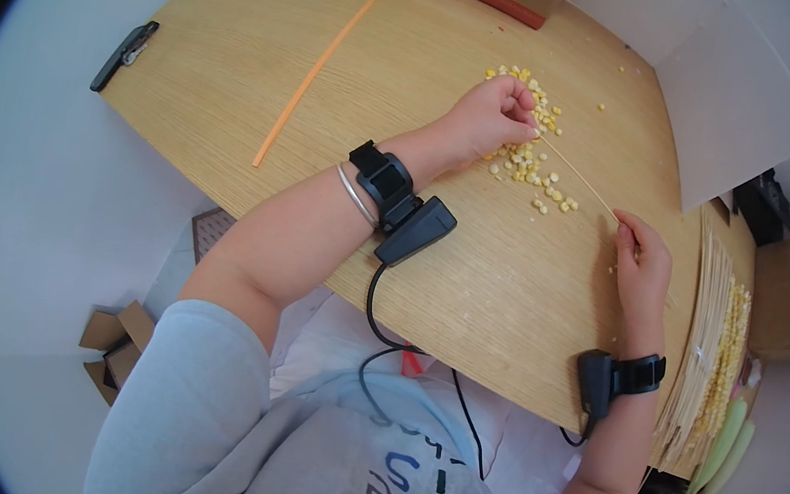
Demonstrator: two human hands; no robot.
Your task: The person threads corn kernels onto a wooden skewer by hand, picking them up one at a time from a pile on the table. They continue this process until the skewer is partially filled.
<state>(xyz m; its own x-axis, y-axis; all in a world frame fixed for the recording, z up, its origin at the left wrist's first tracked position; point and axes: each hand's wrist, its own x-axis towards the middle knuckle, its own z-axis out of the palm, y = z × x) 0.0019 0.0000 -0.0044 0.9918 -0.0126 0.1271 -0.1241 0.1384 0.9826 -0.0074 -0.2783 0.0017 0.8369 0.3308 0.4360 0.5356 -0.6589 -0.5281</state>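
My left hand (pixel 496 120) is closed in a pinch over a scatter of pale yellow corn kernels (pixel 525 167) on the wooden table. One end of a thin skewer (pixel 579 177) meets its thumb and fingertips. Whether a kernel is also between those fingers is hidden. To the right, my right hand (pixel 642 262) grips the skewer's other end between thumb and finger. The skewer slants down from the left hand to the right one, just above the tabletop. Both wrists wear black strapped devices with cables.
At the table's right edge lie bare skewers (pixel 699 335), skewers strung with kernels (pixel 730 345) and green husk-like pieces (pixel 722 450). An orange strip (pixel 317 79) and a black stapler-like object (pixel 125 55) are on the left. A cardboard box (pixel 520 2) stands at the back.
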